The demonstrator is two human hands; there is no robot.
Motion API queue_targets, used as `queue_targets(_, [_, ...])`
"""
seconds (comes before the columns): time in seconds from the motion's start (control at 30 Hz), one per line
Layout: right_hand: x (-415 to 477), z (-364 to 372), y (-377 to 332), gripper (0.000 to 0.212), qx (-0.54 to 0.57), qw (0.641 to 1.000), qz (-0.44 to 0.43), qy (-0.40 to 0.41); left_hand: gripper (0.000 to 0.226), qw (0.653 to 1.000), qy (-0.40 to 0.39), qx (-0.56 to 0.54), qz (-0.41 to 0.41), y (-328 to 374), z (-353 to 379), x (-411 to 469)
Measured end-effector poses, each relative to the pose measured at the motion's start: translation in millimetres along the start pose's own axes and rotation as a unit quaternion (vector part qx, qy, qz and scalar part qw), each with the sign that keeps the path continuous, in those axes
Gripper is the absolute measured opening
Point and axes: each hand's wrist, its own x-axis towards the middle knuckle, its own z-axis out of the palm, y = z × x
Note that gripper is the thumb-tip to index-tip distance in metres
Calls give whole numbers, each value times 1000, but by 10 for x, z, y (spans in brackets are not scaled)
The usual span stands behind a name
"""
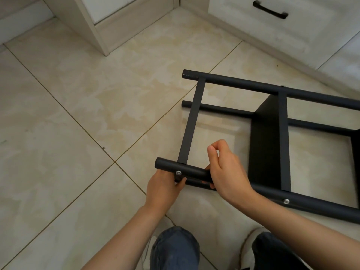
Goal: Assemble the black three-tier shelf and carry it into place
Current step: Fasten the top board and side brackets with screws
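Pale floor tiles (78,114) with thin gold joints run up to white cabinets and a drawer (272,26) with a black handle. On the tiles, to the right, the black shelf (283,145) lies on its side, its tubes running off the right edge of the view. One crossbar (190,123) joins the far tube (253,85) to the near tube (194,171), and a screw (178,173) sits where the bar meets the near tube; a second screw (286,201) shows further along. One panel (263,149) is fitted between the frames. The end by the hands has no panel in it, and the other tiers are out of view. The left hand (165,189) has its grip closed under the near tube's end, thumb just below the screw. The right hand (227,170) wraps its lower fingers round the same tube, thumb and forefinger pinched together above it; whether they hold anything I cannot tell. The frame looks largely joined. What seems left is checking or tightening this corner, fitting any missing panel, then standing the shelf up and carrying it into place.
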Motion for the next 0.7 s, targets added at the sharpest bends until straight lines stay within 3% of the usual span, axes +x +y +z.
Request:
queue_targets(0.17, [5,6,13,16,-2,1000,-4,0,28,999,9,32,-6,20,1,-28])
queue_targets(0.33, [-3,32,39,15,-3,1000,-2,-12,31,992,-109,1,-66,-80,-255,80])
queue_targets(0.47, [-1,51,61,14,-7,1000,-9,-14,42,994,-44,-50,-85,-80,-828,329])
queue_targets(0.57, [-15,92,82,13,-10,1000,-11,-22,30,987,-25,-129,-90,199,-1163,616])
queue_targets(0.7, [6,96,105,14,1,999,-2,-32,23,982,-21,-188,-28,802,-1237,1038])
